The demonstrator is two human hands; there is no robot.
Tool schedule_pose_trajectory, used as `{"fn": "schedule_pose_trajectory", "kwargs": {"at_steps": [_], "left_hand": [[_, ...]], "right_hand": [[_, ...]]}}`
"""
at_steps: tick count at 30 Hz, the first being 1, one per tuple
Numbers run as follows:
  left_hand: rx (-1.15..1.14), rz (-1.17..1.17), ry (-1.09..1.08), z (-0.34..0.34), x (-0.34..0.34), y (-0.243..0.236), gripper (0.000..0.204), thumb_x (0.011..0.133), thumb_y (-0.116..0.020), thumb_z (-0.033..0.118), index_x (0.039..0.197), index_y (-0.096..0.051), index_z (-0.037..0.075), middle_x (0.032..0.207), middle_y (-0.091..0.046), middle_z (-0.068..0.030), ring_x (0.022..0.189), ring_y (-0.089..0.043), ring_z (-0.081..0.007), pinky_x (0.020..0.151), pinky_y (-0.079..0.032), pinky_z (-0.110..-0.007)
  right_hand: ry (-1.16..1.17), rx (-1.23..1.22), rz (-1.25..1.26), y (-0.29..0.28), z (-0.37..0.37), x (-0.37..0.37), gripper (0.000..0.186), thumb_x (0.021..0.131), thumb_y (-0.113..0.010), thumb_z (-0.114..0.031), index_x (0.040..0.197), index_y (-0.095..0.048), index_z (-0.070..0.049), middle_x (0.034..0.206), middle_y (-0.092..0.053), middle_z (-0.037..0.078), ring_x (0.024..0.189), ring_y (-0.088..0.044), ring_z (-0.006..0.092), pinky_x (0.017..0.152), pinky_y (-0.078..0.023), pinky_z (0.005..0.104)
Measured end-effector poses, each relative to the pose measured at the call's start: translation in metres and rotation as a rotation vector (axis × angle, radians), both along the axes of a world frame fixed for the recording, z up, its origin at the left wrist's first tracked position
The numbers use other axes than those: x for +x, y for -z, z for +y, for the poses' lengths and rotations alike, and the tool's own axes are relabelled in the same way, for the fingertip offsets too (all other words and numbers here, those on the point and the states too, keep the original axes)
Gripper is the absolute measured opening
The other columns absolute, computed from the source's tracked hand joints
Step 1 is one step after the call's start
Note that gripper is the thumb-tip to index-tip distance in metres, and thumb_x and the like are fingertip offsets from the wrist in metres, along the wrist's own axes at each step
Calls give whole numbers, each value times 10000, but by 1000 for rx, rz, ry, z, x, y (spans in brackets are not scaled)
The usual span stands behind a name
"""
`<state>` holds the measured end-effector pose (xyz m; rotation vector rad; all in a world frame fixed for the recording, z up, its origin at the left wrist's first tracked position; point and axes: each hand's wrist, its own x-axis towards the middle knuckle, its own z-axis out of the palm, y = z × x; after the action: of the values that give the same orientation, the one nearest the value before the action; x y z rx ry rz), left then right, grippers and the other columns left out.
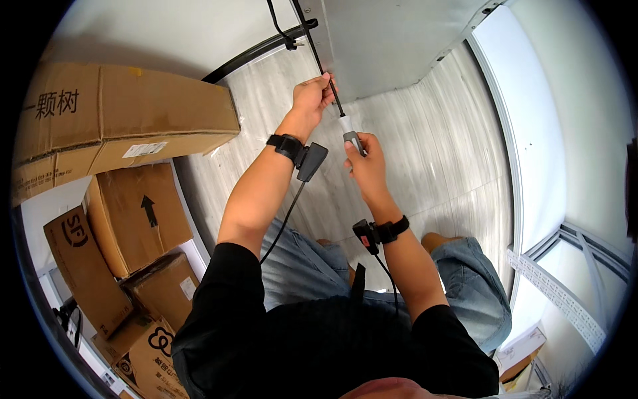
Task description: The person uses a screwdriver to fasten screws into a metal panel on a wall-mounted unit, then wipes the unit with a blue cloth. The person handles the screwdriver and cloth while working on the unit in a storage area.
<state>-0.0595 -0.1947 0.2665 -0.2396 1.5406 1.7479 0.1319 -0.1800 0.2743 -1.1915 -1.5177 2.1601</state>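
My right hand (364, 166) grips a screwdriver with a grey handle (352, 143); its long dark shaft reaches up to the edge of a grey metal panel (389, 46). My left hand (312, 96) is closed at that edge, its fingertips beside the far part of the shaft; what exactly they pinch is too small to make out. A black cable with a plug (290, 41) hangs just left of the panel. Each wrist wears a black strapped device with a wire.
Cardboard boxes (143, 213) are stacked at the left, a long carton (166, 100) reaching toward the panel. A white wall and frame (525, 113) run along the right, with a white perforated metal bar (558, 292) lower down. Pale wood-look floor (445, 153) lies below my hands.
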Motion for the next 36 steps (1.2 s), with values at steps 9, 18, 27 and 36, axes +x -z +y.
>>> {"fn": "schedule_pose_trajectory", "kwargs": {"at_steps": [9,18,27,36], "left_hand": [[74,-31,-19,0,-2,4,159,931,-576,155,970,-636,13,804,-617,-17,702,-594,-110,623,-495,-223],[61,-53,12,-1,-5,4,194,956,-529,167,1032,-605,5,924,-636,-58,780,-602,-129,670,-502,-225],[-45,51,61,3,3,-11,171,945,-470,76,1054,-579,3,1030,-662,-101,882,-658,-189,722,-552,-283],[15,18,131,-5,0,-12,205,928,-485,40,1123,-537,4,1086,-643,-112,910,-660,-186,721,-554,-270]], "right_hand": [[34,13,14,-7,1,-1,266,859,-645,-181,1045,-543,-20,892,-575,57,627,-562,113,533,-475,246],[51,-168,-6,-8,5,-2,276,884,-622,-234,1048,-564,-20,883,-582,34,711,-577,105,497,-435,245],[155,-240,48,1,-4,-2,438,874,-630,-239,1192,-441,-5,935,-536,76,745,-556,146,528,-503,276],[245,-309,103,0,-10,-1,360,884,-625,-170,1135,-429,-3,1007,-505,108,759,-623,191,564,-517,281]]}}
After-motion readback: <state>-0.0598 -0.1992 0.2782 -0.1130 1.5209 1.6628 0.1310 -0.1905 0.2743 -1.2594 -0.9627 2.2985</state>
